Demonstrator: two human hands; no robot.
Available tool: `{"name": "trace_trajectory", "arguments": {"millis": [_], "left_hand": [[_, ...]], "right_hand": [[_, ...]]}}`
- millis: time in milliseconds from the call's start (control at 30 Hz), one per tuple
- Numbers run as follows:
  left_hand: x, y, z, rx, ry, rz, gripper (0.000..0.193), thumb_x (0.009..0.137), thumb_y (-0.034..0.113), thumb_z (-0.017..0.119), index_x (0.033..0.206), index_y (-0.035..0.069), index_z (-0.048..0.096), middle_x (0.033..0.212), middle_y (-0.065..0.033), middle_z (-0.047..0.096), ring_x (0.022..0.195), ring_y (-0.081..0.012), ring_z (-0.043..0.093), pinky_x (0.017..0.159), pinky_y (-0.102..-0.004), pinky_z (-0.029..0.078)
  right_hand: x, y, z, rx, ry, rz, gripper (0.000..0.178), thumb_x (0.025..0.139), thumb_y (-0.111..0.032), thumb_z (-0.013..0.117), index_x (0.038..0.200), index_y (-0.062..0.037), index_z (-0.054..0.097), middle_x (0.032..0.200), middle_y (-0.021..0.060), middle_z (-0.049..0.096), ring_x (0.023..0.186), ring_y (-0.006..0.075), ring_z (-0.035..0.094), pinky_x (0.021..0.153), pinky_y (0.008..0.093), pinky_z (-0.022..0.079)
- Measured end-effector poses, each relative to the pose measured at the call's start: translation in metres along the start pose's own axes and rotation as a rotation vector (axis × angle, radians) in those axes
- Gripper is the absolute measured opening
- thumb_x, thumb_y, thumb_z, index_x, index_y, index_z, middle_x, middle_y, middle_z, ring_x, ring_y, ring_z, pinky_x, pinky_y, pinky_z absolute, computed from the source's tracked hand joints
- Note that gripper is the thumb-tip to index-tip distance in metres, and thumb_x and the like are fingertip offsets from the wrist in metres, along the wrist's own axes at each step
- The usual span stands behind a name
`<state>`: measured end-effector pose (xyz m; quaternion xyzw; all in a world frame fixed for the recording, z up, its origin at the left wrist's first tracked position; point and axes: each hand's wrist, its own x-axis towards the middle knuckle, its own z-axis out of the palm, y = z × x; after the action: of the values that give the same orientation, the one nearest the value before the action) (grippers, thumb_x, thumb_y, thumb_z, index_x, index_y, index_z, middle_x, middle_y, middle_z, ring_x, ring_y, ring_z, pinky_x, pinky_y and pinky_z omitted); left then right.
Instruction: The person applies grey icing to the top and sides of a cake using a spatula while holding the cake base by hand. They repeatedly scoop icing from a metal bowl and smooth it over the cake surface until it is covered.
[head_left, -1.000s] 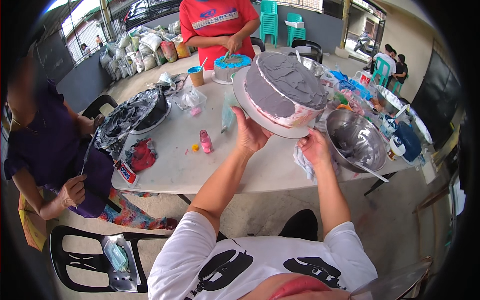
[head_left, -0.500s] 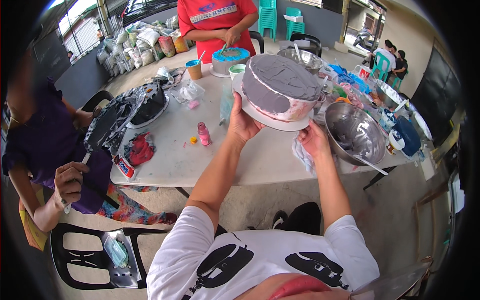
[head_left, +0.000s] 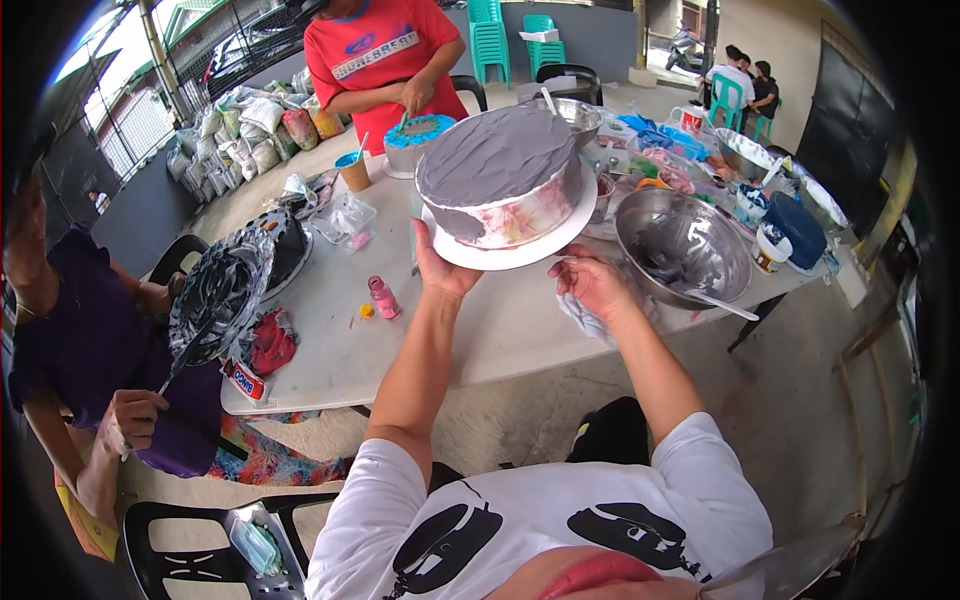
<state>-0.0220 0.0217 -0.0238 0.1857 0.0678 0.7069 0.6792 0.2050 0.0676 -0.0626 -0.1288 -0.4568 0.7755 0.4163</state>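
On the surface (head_left: 470,345), a bowl (head_left: 722,238) held gray icing (head_left: 672,264); the left hand (head_left: 447,270) gripped a gray-topped, pink-smeared cake's (head_left: 500,180) board (head_left: 505,263); the right hand's (head_left: 598,290) hold was unclear.

Wht tee (head_left: 545,500), short slvs: L slv (head_left: 375,490) & R slv (head_left: 705,455) plain wht. Chest: L print (head_left: 440,548), R print (head_left: 640,540), both blk, rounded, w/ small wht patches; L one w/ chain-like strip trailing down, thin blk line abv. Blk legwear (head_left: 615,435), details unclear. Forearms (head_left: 410,385) bare, also L hand (head_left: 445,270), R hand (head_left: 592,285).

Daylight glares upper left; edges bend into black vignetting.
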Motion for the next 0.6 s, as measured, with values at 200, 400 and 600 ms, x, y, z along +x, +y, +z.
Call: {"name": "trace_trajectory", "arguments": {"millis": [200, 400, 600], "left_hand": [[0.001, 0.002, 0.0, -0.03, -0.064, 0.009, 0.064, 0.083, 0.056, 0.025, 0.128, 0.011, 0.031, 0.133, -0.0091, 0.031, 0.12, -0.0309, 0.03, 0.1, -0.0479, 0.021], [0.004, 0.004, -0.003, 0.057, 0.033, 0.028, 0.062, 0.082, 0.057, 0.027, 0.124, 0.012, 0.036, 0.125, -0.0056, 0.042, 0.114, -0.0269, 0.04, 0.09, -0.0412, 0.037], [0.006, 0.002, -0.016, 0.006, -0.072, 0.008, 0.062, 0.082, 0.057, 0.029, 0.123, 0.01, 0.037, 0.123, -0.0073, 0.044, 0.11, -0.0271, 0.045, 0.085, -0.0414, 0.042]], "right_hand": [[-0.005, -0.003, 0.009, -0.132, 0.016, -0.004, 0.025, 0.078, -0.008, 0.049, 0.1, 0.004, 0.051, 0.075, 0.0134, 0.059, 0.056, 0.0151, 0.053, 0.054, 0.024, 0.044], [-0.065, -0.015, 0.035, -0.467, 0.093, -0.152, 0.02, 0.082, -0.01, 0.049, 0.097, 0.0022, 0.054, 0.074, 0.0077, 0.058, 0.058, 0.009, 0.052, 0.055, 0.0215, 0.043], [-0.189, -0.081, 0.048, -0.822, 0.48, -0.304, 0.016, 0.081, -0.009, 0.053, 0.071, 0.0014, 0.06, 0.059, 0.0026, 0.055, 0.048, 0.005, 0.048, 0.043, 0.0167, 0.038]]}}
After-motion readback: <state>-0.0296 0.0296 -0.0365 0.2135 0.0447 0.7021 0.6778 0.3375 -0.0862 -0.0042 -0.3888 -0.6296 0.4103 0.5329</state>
